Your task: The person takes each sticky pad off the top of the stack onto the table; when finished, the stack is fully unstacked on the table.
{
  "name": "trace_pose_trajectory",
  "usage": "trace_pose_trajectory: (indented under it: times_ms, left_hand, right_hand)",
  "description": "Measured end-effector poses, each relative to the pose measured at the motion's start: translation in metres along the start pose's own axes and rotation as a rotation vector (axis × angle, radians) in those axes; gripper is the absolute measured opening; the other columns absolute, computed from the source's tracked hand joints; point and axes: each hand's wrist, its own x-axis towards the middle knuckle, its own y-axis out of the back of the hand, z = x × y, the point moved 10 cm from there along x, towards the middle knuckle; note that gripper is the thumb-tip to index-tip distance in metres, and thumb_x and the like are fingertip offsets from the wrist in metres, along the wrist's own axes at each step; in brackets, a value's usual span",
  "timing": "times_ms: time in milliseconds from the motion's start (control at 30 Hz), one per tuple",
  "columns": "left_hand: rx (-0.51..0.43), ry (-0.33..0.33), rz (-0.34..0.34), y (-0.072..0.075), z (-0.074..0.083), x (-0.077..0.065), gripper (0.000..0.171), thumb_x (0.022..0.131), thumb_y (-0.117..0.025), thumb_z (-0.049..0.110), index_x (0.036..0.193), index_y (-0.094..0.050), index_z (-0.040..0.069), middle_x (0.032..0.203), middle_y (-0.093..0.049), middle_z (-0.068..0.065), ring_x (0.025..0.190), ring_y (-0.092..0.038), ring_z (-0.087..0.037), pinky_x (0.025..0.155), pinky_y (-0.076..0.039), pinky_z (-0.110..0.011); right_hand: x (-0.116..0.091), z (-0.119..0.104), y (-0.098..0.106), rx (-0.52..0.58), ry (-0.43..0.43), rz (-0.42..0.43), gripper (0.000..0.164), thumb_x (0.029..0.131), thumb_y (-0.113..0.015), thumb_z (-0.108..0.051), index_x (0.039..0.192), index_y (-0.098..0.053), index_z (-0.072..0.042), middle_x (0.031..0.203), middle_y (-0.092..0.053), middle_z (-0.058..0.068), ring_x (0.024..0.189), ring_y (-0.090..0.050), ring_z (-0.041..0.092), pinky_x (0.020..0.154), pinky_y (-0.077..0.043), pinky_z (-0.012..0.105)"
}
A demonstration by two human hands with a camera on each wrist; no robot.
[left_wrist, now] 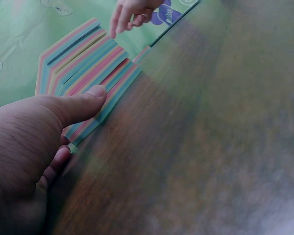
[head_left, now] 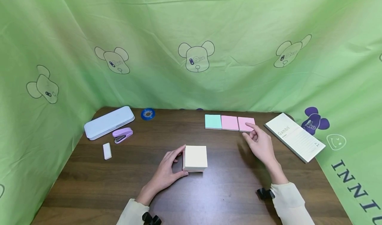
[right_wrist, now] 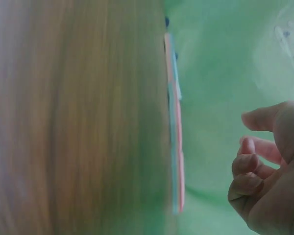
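Note:
A thick square stack of sticky notes, cream on top, stands mid-table. My left hand holds it from the left, thumb at the near corner and index finger at the far one. Striped pastel sides of the stack show in the left wrist view, the thumb lying against them. Farther back, a mint pad and two pink pads, a middle one and a right one, form a row. Over the right pink pad hovers my right hand, index finger extended, other fingers loosely curled, holding nothing.
To the left lie a light blue pencil case, a purple stapler, a white eraser and a blue tape roll. A notepad lies at the right edge. Green cloth hangs behind the table.

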Motion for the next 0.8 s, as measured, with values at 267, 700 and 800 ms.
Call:
trace_pose_trajectory:
  times_ms: [267, 700, 800]
  left_hand:
    - [0.004, -0.019, 0.013, 0.001, 0.000, -0.001, 0.104, 0.083, -0.100, 0.012, 0.170, -0.046, 0.023, 0.154, -0.062, 0.000, 0.131, -0.056, -0.025, 0.102, -0.057, -0.035]
    - [0.011, -0.013, 0.014, 0.001, 0.001, -0.001, 0.107, 0.079, -0.102, 0.010, 0.170, -0.047, 0.022, 0.158, -0.060, -0.001, 0.133, -0.053, -0.027, 0.102, -0.055, -0.035]
    - [0.012, 0.000, 0.011, 0.001, -0.001, -0.001, 0.107, 0.079, -0.102, 0.010, 0.170, -0.047, 0.018, 0.157, -0.061, -0.002, 0.133, -0.053, -0.027, 0.102, -0.055, -0.035]
  right_hand:
    - [-0.016, -0.049, -0.026, 0.156, 0.108, -0.051, 0.034, 0.097, -0.081, 0.000, 0.131, -0.078, -0.002, 0.076, -0.061, -0.001, 0.067, -0.052, 0.007, 0.061, -0.042, 0.017]
    - [-0.052, -0.104, -0.076, 0.255, 0.230, -0.282, 0.043, 0.094, -0.086, -0.005, 0.135, -0.076, -0.007, 0.077, -0.057, -0.013, 0.066, -0.051, 0.001, 0.059, -0.048, 0.023]
    - [-0.057, -0.111, -0.084, 0.273, 0.240, -0.332, 0.048, 0.092, -0.089, -0.008, 0.138, -0.074, -0.005, 0.076, -0.056, -0.014, 0.065, -0.050, 0.001, 0.059, -0.046, 0.022]
